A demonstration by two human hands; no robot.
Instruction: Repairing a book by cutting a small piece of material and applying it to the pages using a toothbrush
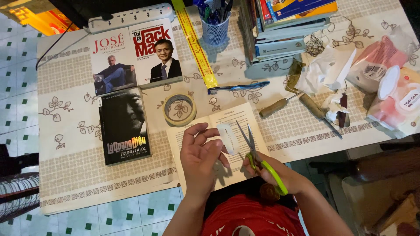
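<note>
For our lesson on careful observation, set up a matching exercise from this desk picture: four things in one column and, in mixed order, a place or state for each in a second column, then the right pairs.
Things:
1. scissors
2. strip of clear tape
3. roll of tape
4. pen cup

Places or states:
A. stands at the far edge of the table, full of pens
B. held in the right hand, blades open
C. lies flat on the tablecloth above the open book
D. held up by the fingers of the left hand

Pairs: 1-B, 2-D, 3-C, 4-A
</note>
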